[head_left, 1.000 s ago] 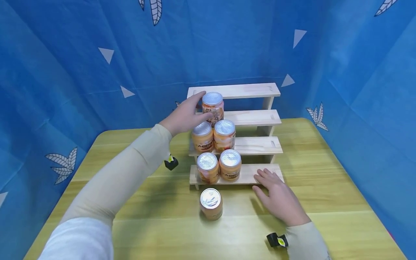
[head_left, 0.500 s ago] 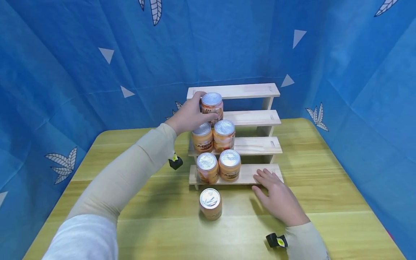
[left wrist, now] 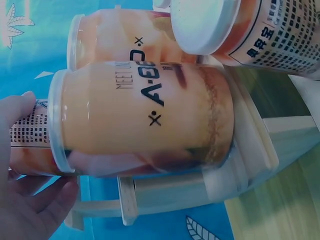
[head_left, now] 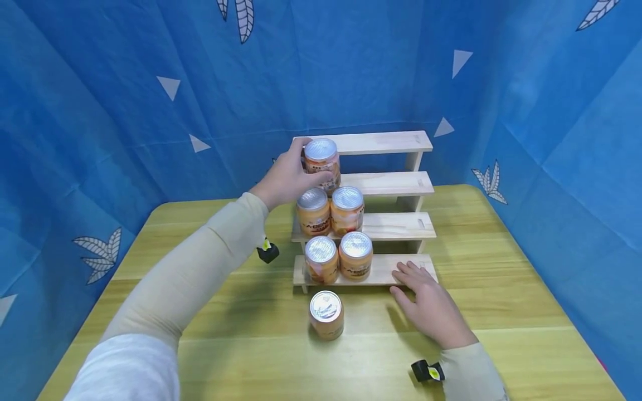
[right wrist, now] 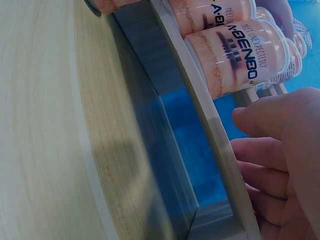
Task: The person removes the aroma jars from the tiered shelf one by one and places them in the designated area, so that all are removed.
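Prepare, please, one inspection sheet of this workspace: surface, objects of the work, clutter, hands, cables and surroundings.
Surface: wood-grain table.
Job's things: four-step wooden stand; lower pair of jars on its lowest step, upper pair of jars on the second; lone jar on the table in front.
Clutter: nothing seen.
Left hand: grips another jar behind the upper pair; whether it rests on a step cannot be told.
Right hand: at the lowest step's right end.
Cables: nothing seen.
Surroundings: blue patterned cloth.
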The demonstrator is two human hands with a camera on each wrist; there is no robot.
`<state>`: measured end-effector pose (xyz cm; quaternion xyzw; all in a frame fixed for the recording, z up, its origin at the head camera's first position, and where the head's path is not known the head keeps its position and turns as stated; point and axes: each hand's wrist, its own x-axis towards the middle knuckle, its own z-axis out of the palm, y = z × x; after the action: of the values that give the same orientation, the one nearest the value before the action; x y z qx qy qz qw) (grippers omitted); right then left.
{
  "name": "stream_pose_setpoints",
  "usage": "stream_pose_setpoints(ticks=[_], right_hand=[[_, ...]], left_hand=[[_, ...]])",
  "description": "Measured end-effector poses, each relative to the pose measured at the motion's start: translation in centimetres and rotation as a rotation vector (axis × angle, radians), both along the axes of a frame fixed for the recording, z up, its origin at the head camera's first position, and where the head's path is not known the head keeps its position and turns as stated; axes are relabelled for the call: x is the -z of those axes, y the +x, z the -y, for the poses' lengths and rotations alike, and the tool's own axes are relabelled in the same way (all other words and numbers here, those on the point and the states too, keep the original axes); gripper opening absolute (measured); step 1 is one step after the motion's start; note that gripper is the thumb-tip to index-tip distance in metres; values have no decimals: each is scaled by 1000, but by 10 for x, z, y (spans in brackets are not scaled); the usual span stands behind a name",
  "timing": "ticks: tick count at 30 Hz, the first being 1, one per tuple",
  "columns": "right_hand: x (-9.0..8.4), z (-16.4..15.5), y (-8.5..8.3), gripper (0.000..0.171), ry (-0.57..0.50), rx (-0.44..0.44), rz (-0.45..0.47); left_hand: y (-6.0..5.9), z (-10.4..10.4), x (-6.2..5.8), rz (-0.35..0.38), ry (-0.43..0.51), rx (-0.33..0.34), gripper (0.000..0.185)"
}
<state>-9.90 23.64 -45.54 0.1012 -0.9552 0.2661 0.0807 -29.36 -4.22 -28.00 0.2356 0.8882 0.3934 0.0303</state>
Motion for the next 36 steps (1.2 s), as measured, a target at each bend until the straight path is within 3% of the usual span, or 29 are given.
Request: stream_pose_setpoints(ticks=[20, 36], right_hand=[[0, 0, 2, 42, -15, -1, 8], [-2, -2, 1, 42, -31, 9, 37]], left_hand=[[4, 26, -7, -82, 27, -54, 86], [11, 65, -6, -72, -13, -102, 91]])
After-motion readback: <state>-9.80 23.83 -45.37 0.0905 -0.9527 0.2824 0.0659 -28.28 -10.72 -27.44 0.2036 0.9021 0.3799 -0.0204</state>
